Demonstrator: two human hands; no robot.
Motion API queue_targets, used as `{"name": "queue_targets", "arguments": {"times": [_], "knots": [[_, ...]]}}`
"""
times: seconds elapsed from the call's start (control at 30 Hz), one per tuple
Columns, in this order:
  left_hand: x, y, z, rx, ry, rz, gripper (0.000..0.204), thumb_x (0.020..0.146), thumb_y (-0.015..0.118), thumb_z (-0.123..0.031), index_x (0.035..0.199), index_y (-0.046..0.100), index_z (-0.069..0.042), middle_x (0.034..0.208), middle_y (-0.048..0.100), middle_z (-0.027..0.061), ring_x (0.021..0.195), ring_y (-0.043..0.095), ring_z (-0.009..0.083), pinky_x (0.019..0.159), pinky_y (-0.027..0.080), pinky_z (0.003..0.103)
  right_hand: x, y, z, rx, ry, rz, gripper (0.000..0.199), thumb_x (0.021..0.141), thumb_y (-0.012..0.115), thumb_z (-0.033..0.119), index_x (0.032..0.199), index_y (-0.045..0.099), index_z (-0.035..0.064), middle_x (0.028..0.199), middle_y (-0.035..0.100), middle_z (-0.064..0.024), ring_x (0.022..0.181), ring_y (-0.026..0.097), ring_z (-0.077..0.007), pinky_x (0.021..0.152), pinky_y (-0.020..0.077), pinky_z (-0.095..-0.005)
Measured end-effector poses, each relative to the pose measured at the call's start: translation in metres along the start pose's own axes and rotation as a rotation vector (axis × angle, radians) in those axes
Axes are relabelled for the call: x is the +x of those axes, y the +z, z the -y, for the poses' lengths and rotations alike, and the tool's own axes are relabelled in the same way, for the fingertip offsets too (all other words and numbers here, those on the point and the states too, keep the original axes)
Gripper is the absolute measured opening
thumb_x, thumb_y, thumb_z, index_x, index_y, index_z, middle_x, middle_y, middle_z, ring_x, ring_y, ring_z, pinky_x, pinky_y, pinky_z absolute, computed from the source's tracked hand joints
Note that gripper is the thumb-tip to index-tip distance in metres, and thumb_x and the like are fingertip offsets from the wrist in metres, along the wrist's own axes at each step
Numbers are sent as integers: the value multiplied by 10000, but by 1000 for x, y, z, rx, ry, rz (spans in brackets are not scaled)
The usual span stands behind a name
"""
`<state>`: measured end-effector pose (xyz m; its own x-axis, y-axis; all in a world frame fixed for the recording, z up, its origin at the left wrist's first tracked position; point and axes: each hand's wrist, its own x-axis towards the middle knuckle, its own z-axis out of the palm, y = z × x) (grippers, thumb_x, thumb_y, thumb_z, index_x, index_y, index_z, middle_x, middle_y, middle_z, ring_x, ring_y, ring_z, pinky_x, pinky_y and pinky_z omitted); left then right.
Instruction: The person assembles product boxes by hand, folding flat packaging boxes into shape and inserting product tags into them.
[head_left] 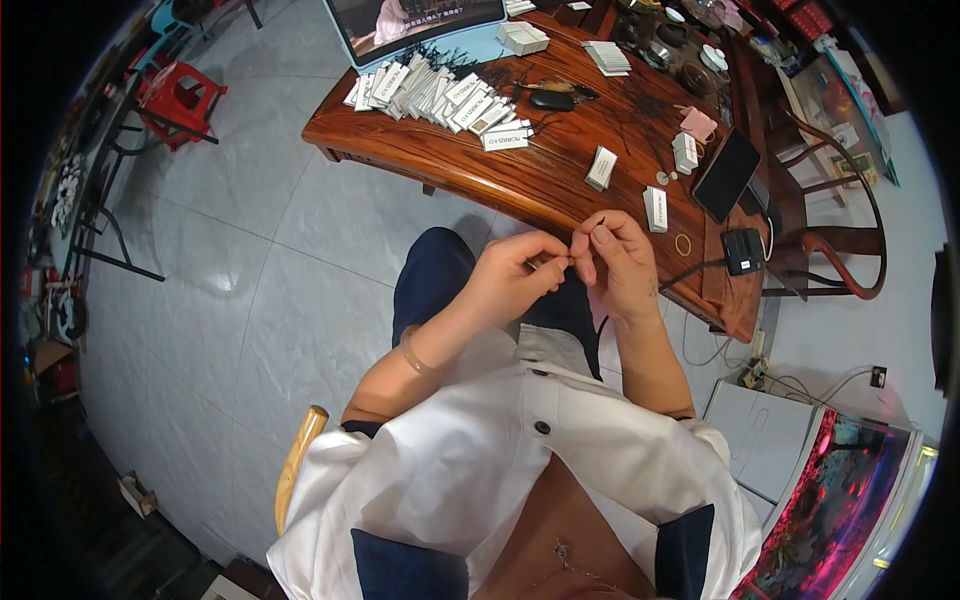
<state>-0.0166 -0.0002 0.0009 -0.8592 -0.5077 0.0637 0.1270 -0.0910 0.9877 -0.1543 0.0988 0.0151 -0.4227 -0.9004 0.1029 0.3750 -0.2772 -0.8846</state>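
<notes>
Just off the front edge of the wooden table, above my lap, my two hands meet. My left hand (520,272) is closed in a pinch, thumb against fingers; whatever lies between its fingertips is too small to make out. My right hand (620,262) pinches a short bit of thin black string (601,222) between thumb and forefinger. Nearest to them on the tabletop are a small stack of white tags (601,168) and another stack of white tags (655,210). At the far left lies a big heap of white tags (440,95) with black strings.
The wooden table (400,137) also bears a tablet (420,25) showing video, a black phone (727,175), a black box with a cable (742,251), a yellow rubber band (683,244) and loose black strings (625,112). A wooden chair (860,235) stands right, a red stool (182,103) far left.
</notes>
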Motion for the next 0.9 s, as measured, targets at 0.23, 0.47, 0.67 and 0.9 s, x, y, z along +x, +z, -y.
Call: {"name": "queue_targets", "arguments": {"times": [0.23,0.47,0.67,0.9], "knots": [[1,-1,-1,6,-57,91,86,901,593,-45,953,625,16,867,646,62,735,630,98,627,509,211,3,0,0,174,51,-125,133,964,517,129,990,560,7,762,583,-69,558,495,-96,491,404,-215],[0,-13,5,-6,-121,-25,148,880,635,-77,1011,629,-7,874,635,35,747,601,78,597,480,212,16,-10,0,-180,7,-125,116,948,536,98,1002,578,4,863,652,-116,589,549,-100,506,435,-215],[15,-34,10,424,27,-155,130,863,655,-74,984,658,-24,838,639,17,771,565,100,686,446,237,25,-16,-4,-76,45,-152,127,933,555,98,1016,579,5,912,668,-105,611,564,-88,527,451,-214],[83,-51,9,769,421,-268,149,830,649,-123,954,671,-43,882,667,127,869,607,329,763,477,390,33,-32,12,-550,-106,-234,176,898,578,33,1071,569,1,948,654,-62,784,619,-93,684,478,-214]]}}
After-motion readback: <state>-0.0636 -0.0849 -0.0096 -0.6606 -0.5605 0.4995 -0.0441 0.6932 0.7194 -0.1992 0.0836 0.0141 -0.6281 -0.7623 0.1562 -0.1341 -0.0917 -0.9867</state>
